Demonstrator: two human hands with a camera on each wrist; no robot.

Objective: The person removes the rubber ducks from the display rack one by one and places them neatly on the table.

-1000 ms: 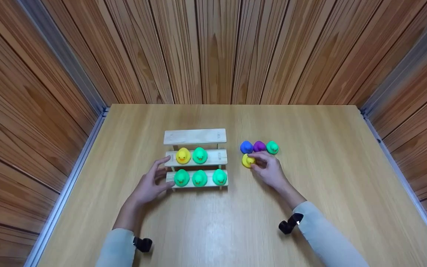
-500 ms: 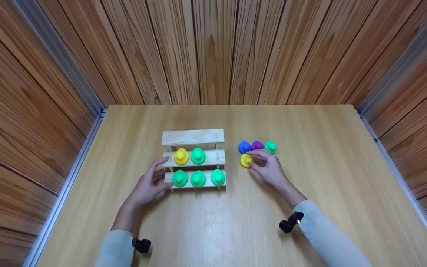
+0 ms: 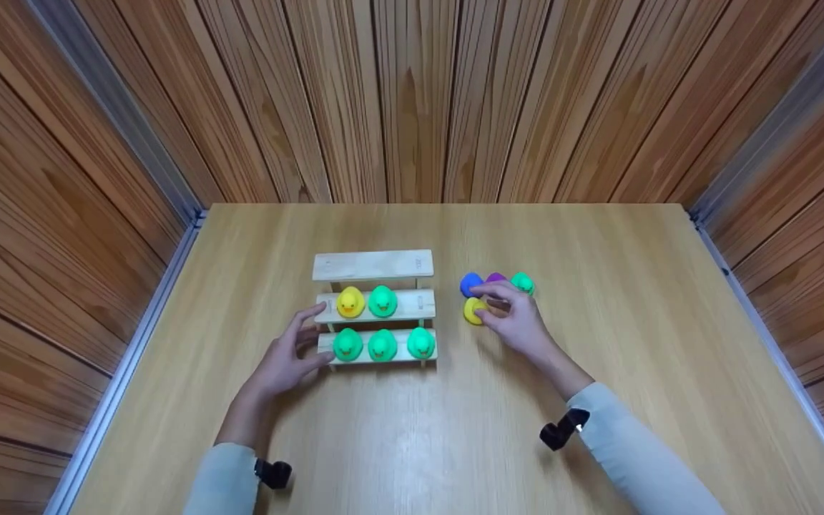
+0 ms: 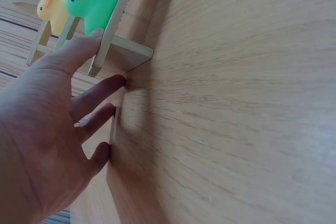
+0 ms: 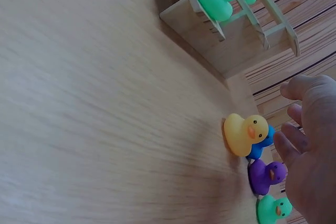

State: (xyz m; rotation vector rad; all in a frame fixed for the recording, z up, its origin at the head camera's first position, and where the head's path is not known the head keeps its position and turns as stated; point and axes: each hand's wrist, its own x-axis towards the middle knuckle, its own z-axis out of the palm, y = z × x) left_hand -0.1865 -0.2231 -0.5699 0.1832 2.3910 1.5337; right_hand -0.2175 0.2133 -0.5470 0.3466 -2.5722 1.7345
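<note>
In the head view, my left hand (image 3: 285,360) rests at the left end of a three-tier wooden rack (image 3: 373,265). Its thumb touches the lowest shelf, and the other fingers spread along the rack's side. Green toy ducks (image 3: 382,345) sit on that shelf; a yellow duck (image 3: 350,302) and a green duck (image 3: 383,301) share the middle one. My right hand (image 3: 516,318) hovers over a loose yellow duck (image 5: 244,136), its fingers loosely bent and apart from it in the right wrist view. Behind that duck are a blue duck (image 3: 471,284), a purple duck (image 5: 266,176) and a green duck (image 3: 523,282).
The light wood table (image 3: 398,443) carries the rack and the loose ducks to its right. Wood-plank walls (image 3: 412,107) stand behind and at both sides, with metal edge strips (image 3: 122,390) along the sides.
My right fingers pinched the loose yellow duck a second ago; now they are off it and slightly farther forward. The duck stays on the table. My left hand keeps its place at the rack.
</note>
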